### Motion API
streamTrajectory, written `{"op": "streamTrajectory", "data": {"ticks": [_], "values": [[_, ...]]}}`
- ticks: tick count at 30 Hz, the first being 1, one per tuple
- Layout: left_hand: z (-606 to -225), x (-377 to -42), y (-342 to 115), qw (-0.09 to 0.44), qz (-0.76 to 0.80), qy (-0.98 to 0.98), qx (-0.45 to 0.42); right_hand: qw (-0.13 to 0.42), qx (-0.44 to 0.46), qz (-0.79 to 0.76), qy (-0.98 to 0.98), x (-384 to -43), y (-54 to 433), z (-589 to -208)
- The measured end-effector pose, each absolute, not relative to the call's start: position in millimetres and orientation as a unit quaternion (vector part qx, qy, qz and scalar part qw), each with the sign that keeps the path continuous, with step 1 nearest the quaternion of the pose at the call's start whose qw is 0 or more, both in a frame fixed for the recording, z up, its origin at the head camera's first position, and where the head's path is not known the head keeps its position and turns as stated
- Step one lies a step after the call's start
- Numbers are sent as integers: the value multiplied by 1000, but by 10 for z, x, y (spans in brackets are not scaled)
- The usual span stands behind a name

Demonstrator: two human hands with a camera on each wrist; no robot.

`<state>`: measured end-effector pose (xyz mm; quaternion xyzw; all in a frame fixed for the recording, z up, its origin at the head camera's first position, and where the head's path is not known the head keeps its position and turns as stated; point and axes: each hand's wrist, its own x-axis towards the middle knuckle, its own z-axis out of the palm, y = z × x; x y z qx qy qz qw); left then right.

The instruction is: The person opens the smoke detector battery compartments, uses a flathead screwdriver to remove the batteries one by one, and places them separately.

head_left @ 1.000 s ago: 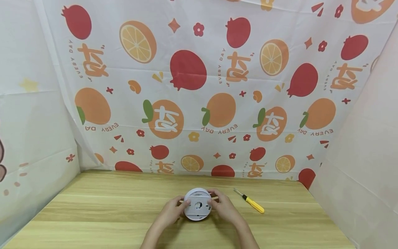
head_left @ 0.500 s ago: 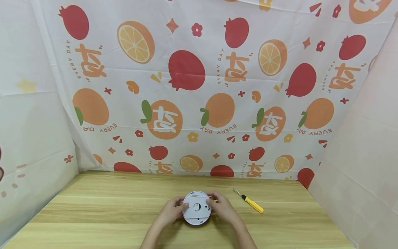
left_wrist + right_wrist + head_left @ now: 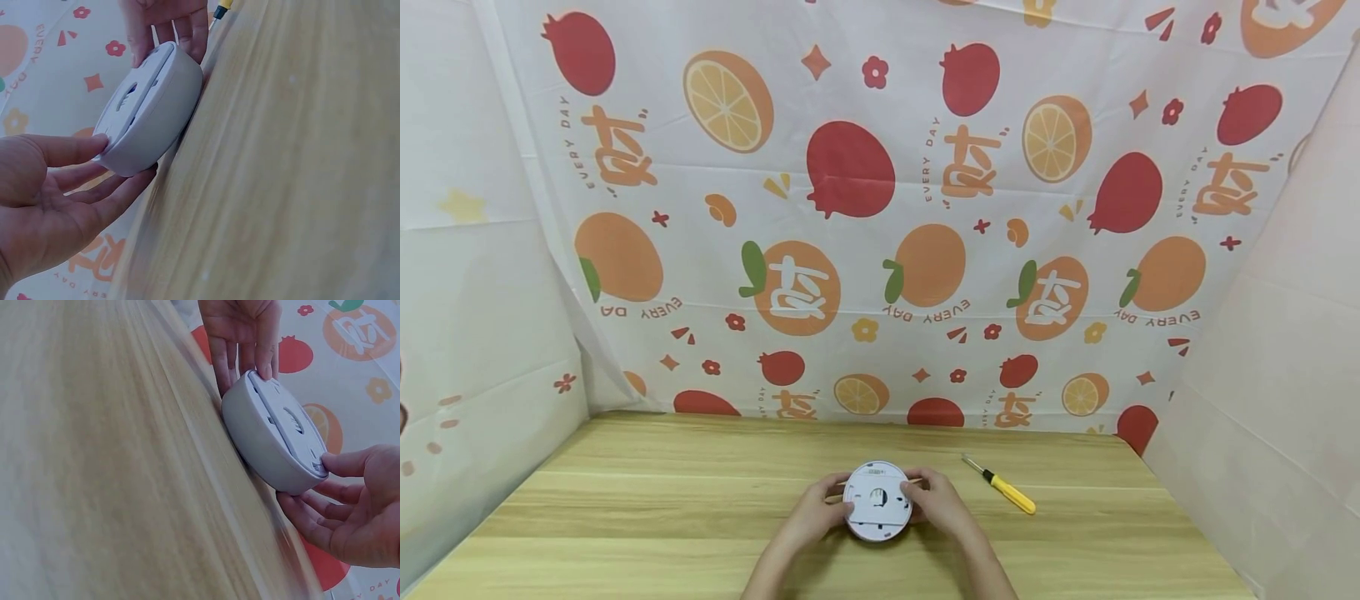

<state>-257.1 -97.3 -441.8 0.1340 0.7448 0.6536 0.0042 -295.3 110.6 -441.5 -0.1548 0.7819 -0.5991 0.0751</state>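
A round white device (image 3: pixel 880 517), shaped like a smoke detector, has its flat back plate facing up, with a central hole and small slots. My left hand (image 3: pixel 811 512) grips its left rim, thumb on the plate's edge and fingers below, as the left wrist view shows. On the opposite rim my right hand (image 3: pixel 942 504) holds it the same way, its thumb (image 3: pixel 347 462) pressing near the plate's edge. The thick smooth side wall (image 3: pixel 162 119) faces the wood tabletop. Whether the device touches the table cannot be told. Its underside is hidden.
A screwdriver (image 3: pixel 1015 494) with a yellow and black handle lies right of my right hand, shaft pointing back and left. The wood-grain table (image 3: pixel 662 517) ends at a fruit-printed curtain (image 3: pixel 865 350). Pale cloth hangs at both sides.
The device has come slightly lower in view, and its back plate has turned a little. My left thumb has shifted down the rim. Both hands keep their hold; the screwdriver stays put.
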Motion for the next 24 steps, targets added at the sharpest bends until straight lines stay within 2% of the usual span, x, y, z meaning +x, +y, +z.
{"op": "streamTrajectory", "data": {"ticks": [12,24], "values": [[-4442,-2569,-973,5,653,748,118,104,-136,-606,777,-2952,1106,-4410],[-4426,-2560,-964,19,662,743,97,103,-143,-619,765,-2970,1099,-4457]]}}
